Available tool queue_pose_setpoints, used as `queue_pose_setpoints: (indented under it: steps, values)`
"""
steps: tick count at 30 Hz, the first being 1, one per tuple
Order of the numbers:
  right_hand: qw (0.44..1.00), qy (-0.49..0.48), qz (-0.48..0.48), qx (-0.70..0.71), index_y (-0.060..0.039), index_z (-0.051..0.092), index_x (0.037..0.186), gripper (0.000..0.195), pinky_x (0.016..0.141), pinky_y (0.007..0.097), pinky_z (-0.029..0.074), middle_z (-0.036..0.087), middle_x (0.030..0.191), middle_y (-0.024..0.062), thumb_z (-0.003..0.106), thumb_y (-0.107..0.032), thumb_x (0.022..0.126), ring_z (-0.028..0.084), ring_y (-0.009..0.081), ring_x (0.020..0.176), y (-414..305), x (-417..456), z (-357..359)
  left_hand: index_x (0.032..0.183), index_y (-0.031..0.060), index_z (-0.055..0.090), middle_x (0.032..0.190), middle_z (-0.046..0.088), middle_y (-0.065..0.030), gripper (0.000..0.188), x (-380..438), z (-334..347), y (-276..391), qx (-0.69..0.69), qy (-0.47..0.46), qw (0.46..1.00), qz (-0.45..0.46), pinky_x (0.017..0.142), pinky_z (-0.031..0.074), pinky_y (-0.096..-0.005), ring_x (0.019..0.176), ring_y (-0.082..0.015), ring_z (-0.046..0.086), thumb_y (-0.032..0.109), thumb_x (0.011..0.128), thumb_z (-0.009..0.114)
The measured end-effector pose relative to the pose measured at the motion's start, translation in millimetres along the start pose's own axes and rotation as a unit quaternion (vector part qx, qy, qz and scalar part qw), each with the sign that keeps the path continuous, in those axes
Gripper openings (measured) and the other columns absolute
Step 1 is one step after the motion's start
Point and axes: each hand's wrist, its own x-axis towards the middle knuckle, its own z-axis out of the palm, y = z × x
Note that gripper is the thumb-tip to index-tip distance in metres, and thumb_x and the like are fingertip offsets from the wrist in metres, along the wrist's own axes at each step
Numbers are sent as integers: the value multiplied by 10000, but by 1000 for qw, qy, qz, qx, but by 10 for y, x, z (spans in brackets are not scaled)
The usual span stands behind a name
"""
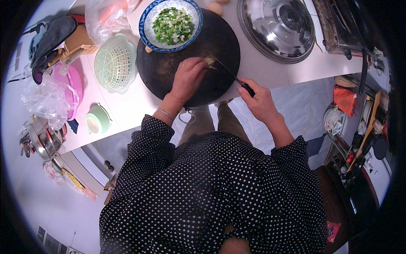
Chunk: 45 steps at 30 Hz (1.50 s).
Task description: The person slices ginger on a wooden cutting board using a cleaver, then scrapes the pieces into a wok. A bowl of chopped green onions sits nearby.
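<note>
A kitchen knife [225,68] with a black handle is gripped in my right hand [258,101], its blade pointing up and left over a round dark cutting board [190,79]. Under the fingertips of my left hand [189,76] lie small pale yellowish pieces, perhaps ginger [209,61], beside the knife's tip. How firmly the fingers hold them is hidden by the hand. A blue-rimmed bowl [143,35] of chopped green onions [173,26] rests on the board's upper left part. Another small pale piece [148,49] sits at the bowl's lower edge.
Left of the board stand a pale green plastic colander [114,63], a small green bowl [99,119], a pink basin [73,85] and plastic bags [47,98]. Brown eggs [215,8] and a large metal lid [276,28] are on the right, near a stove [345,41].
</note>
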Motion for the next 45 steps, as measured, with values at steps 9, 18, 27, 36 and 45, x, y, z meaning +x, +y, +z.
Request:
queue_pose_setpoints:
  steps: [9, 18, 27, 36, 45]
  values:
    - [992, 25, -88, -86, -47, 602, 1142, 318, 704, 386, 510, 657, 902, 171, 629, -230, 883, 631, 300, 809, -67, 40, 43, 977, 80, 642, 969, 608, -83, 278, 86, 3, -41, 22, -68, 997, 42, 834, 489, -374, 957, -291, 570, 15, 708, 616]
    - [959, 0, -141, -247, -92, 521, 1198, 341, 697, 470, 531, 645, 910, 160, 596, -211, 888, 649, 362, 814, -69, 98, 74, 930, 82, 648, 944, 606, -92, 238, 103, 25, -28, 20, -58, 998, 32, 817, 492, -381, 925, -303, 568, 10, 709, 595]
    - [956, -37, -114, -266, -62, 528, 1201, 333, 741, 448, 524, 644, 981, 173, 588, -177, 895, 643, 362, 870, -102, 166, 72, 908, 73, 648, 949, 611, -96, 219, 68, 40, -32, 21, -79, 997, 10, 819, 492, -384, 922, -307, 566, 15, 708, 582]
    - [955, -22, -118, -272, -38, 526, 1197, 335, 763, 454, 515, 636, 1025, 186, 580, -121, 877, 629, 359, 925, 67, 275, 296, 941, 72, 655, 961, 615, -101, 252, 44, 113, -80, 20, -20, 999, 38, 832, 490, -395, 930, -311, 570, 13, 707, 580]
    - [948, -43, -95, -301, -51, 538, 1148, 287, 724, 477, 514, 637, 936, 187, 583, -129, 875, 634, 376, 847, -117, 303, 223, 935, 79, 663, 960, 619, -98, 233, 17, 89, -52, 11, -56, 998, 9, 836, 489, -395, 928, -316, 575, 26, 718, 599]
